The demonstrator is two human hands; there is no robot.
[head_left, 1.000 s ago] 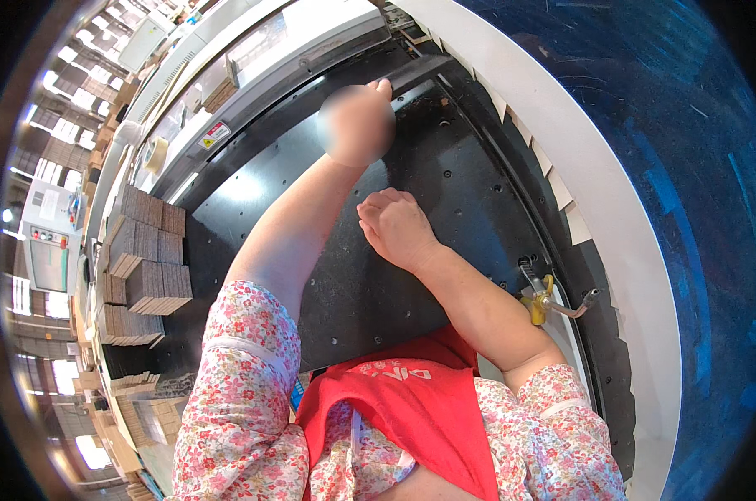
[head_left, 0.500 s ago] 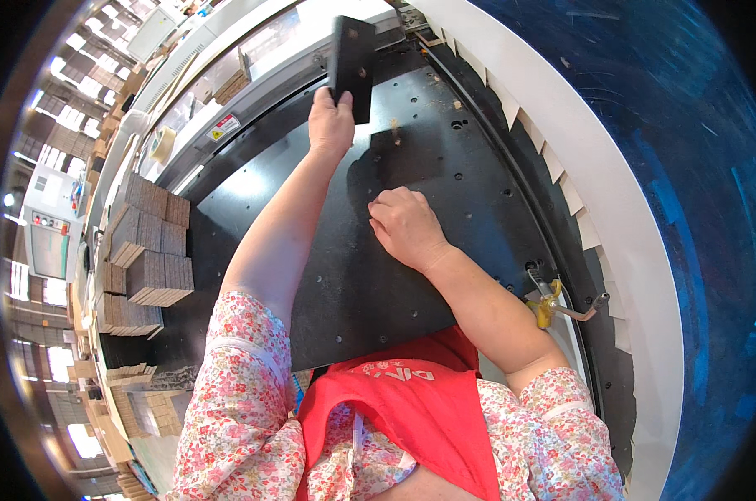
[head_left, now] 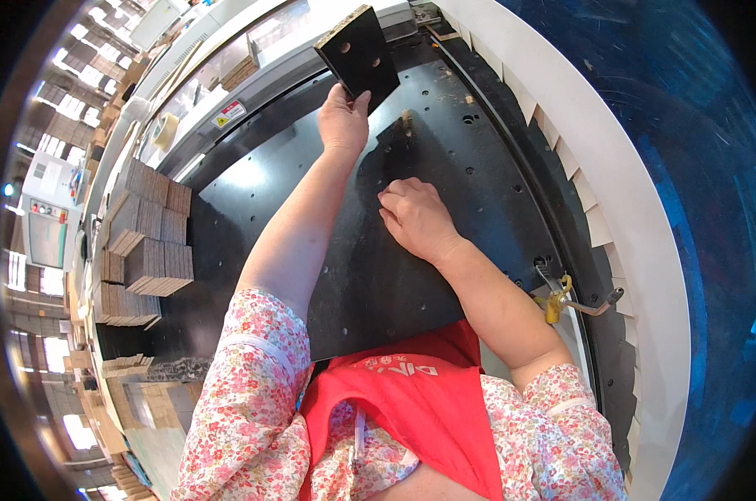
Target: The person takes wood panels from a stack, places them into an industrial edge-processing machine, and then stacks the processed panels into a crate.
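My left hand (head_left: pixel 345 127) is stretched out at the far side and grips a dark board (head_left: pixel 363 57) by its near edge. The board is tilted up off the table, with two round holes in its face and a rough particleboard-like edge. Below and right of it, my right hand (head_left: pixel 421 219) is curled closed just over the black table top (head_left: pixel 378 309). Whatever its fingers hold, if anything, is hidden. Between the hands and the far edge, a few pale chips (head_left: pixel 406 123) lie on the table.
Stacks of small boards (head_left: pixel 157 267) stand along the left side. A tape roll (head_left: pixel 166 130) rests on the machine ledge at far left. By my right forearm is a metal crank with a yellow piece (head_left: pixel 555 307). A white curved guard (head_left: pixel 645 250) borders the right.
My left hand has turned the board, so its face with two holes and its rough edge now show more. Both hands appear slightly further right; my right hand stays closed.
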